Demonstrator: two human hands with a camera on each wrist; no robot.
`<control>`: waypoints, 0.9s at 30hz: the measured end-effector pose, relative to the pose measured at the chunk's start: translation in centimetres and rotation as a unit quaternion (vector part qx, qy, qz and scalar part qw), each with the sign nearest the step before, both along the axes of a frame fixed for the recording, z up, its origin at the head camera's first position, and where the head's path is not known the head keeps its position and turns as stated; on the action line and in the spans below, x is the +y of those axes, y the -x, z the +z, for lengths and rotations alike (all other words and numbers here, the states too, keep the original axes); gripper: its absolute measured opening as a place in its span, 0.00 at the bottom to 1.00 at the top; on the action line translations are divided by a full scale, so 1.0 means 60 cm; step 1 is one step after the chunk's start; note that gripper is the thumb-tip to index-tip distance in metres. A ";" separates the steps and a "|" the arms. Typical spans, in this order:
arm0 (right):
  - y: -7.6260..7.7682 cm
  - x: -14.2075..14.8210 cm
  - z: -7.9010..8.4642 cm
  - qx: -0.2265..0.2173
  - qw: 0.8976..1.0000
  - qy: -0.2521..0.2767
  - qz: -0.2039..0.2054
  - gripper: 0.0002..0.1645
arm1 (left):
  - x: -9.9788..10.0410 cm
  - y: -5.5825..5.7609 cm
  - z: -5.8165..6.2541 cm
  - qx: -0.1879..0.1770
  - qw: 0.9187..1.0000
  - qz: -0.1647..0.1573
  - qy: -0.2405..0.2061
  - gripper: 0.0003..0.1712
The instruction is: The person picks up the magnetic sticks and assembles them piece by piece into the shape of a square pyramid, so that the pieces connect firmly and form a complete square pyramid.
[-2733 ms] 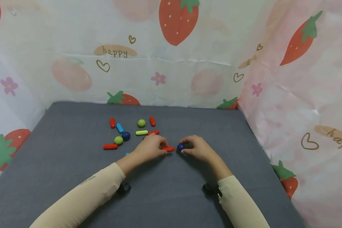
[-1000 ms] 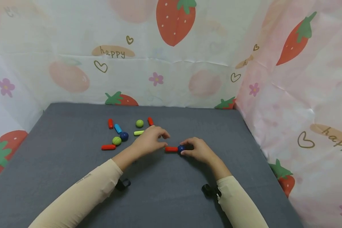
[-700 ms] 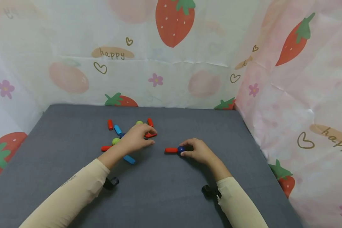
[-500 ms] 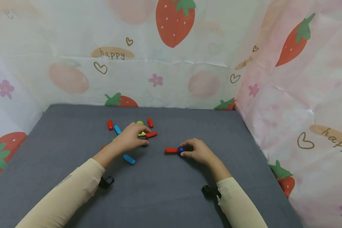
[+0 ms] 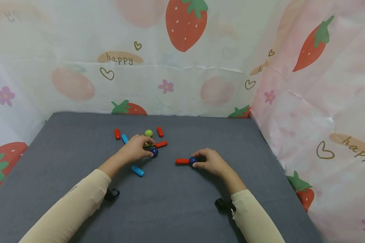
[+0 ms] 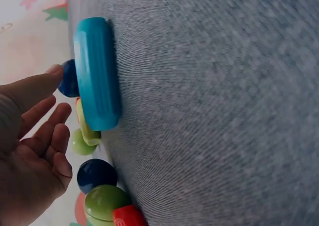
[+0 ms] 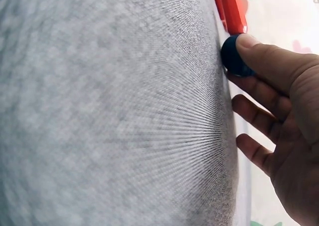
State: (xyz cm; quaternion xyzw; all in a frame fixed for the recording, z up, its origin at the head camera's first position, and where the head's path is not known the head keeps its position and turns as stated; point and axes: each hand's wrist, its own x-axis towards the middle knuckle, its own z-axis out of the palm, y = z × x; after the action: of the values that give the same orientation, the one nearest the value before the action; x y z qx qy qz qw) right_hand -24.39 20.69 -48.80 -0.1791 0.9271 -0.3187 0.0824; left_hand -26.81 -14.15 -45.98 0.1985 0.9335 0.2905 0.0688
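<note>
Dark blue and glossy, a round ball [image 5: 193, 161] sits on the grey cloth [image 5: 176, 209], with a red rod [image 5: 182, 161] touching it at its 9 o'clock; the rod lies flat, and the right wrist view shows long flat sides on it. The right hand [image 5: 211, 160] pinches this ball between thumb and forefinger, coming in from 4 o'clock, its other fingers slightly spread and curved. Between the ball's 9 and 10 o'clock, well apart, lies a second dark blue ball [image 5: 154, 152]. The left hand [image 5: 135, 148] reaches it from 8 o'clock, thumb tip at the ball, fingers loosely bent and parted from the thumb; whether the thumb touches, I cannot tell. Around that second ball, a tilted red piece [image 5: 161, 144] lies between 1 and 2 o'clock, a green ball [image 5: 148, 133] between 11 and 12, and a light blue rod [image 5: 138, 171], ridged lengthwise, between 7 and 8. Fingers partly hide a yellow rod [image 5: 149, 145] at 11 o'clock.
</note>
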 end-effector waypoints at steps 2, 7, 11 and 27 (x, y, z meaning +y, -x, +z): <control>0.000 0.000 0.001 0.000 1.000 0.000 0.000 0.19 | 0.001 0.003 -0.005 -0.001 1.000 0.001 0.003 0.26; -0.001 0.000 0.001 0.001 1.000 -0.001 -0.002 0.20 | 0.004 0.008 -0.014 -0.002 1.000 0.008 0.012 0.24; -0.001 0.001 0.000 0.001 1.000 0.002 -0.003 0.20 | 0.006 0.010 -0.016 -0.012 1.000 0.011 0.019 0.23; 0.002 0.003 -0.004 0.003 1.000 0.003 0.001 0.19 | 0.020 0.005 -0.012 -0.004 1.000 -0.005 0.026 0.19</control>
State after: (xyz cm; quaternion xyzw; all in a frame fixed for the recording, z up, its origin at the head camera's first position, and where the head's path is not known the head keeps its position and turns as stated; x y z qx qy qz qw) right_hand -24.52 20.86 -49.03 -0.1812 0.9261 -0.3213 0.0797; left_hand -27.11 -12.96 -46.70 0.1998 0.9395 0.2668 0.0794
